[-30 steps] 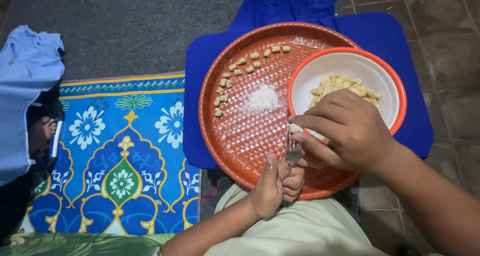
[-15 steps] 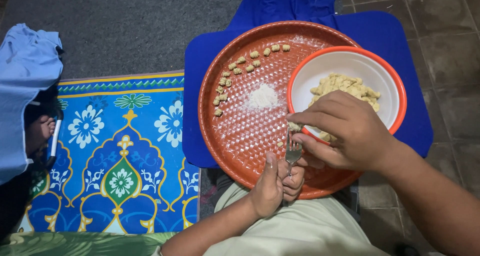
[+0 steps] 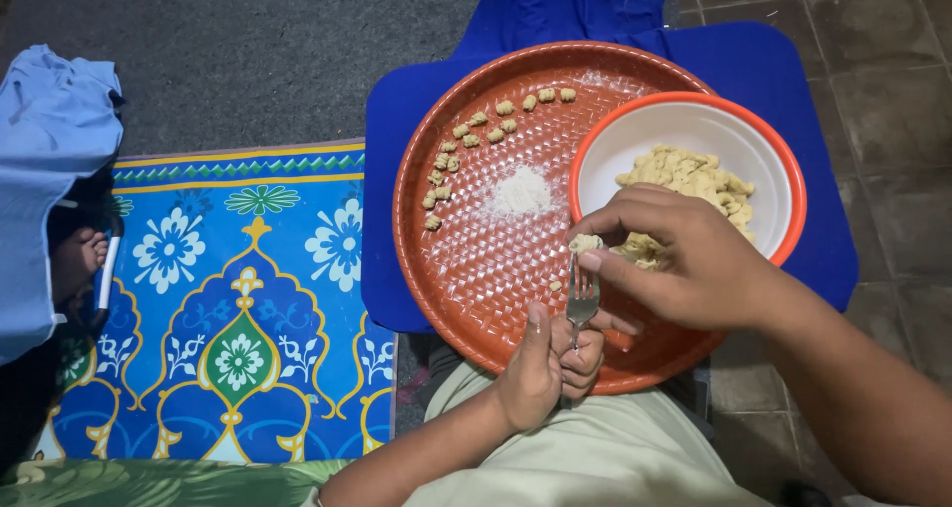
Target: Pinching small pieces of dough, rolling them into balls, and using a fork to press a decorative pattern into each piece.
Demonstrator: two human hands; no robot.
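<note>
Overhead, seen from the head camera:

Left hand: the left hand [image 3: 543, 368] was closed around the handle of a metal fork [image 3: 581, 297], holding it upright with the tines pointing away from the body, over the near part of the tray.

Right hand: the right hand [image 3: 694, 259] had its fingers curled and its fingertips pressing a small lump of dough [image 3: 584, 241] against the fork's tines; that lump was the thing it gripped.

Tray: a round orange-brown woven-pattern tray [image 3: 476, 279] sat on a blue cloth [image 3: 793, 61], just beyond the person's lap.

Shaped pieces: a curved row of small dough pieces [image 3: 466, 140] lay along the tray's far left side, and one more piece [image 3: 555, 286] lay just beside the fork.

Flour: a small white heap of flour [image 3: 521, 190] sat near the tray's middle.

Bowl: a white bowl with an orange rim [image 3: 694, 120] rested on the tray's right side, holding more dough [image 3: 694, 175].

Surroundings: a blue floral mat [image 3: 238, 299] lay to the left.
</note>
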